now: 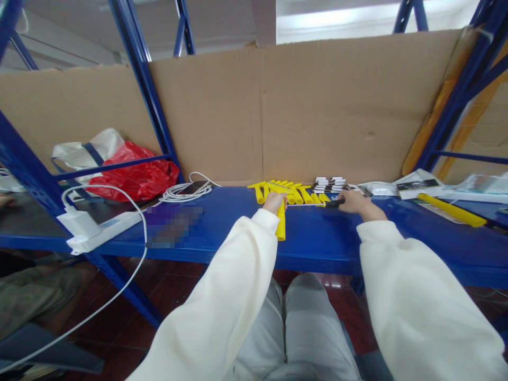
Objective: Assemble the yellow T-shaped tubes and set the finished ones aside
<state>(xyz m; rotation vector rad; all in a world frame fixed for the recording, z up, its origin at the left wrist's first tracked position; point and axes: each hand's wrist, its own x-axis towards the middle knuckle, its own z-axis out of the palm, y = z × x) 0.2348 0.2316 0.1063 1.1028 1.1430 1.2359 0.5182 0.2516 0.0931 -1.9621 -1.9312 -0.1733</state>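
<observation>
My left hand [273, 202] is closed around a yellow tube-shaped piece [281, 225] that points toward me over the blue shelf [325, 238]. Just behind it lies a row of several more yellow pieces [293, 191]. My right hand [353, 201] rests on the shelf to the right, fingers curled on a small dark object [334, 202] at its fingertips. A stack of small black-and-white parts [328, 184] sits just behind that hand. Both arms wear white sleeves.
A cardboard sheet [317, 106] walls off the back of the shelf. A phone on a coiled white cable [188, 189], a white power strip with a charger [91, 227], a red bag [135, 177], white boxes [416, 185] and a long yellow tool [452, 210] lie around. Blue rack posts [146, 90] stand left and right.
</observation>
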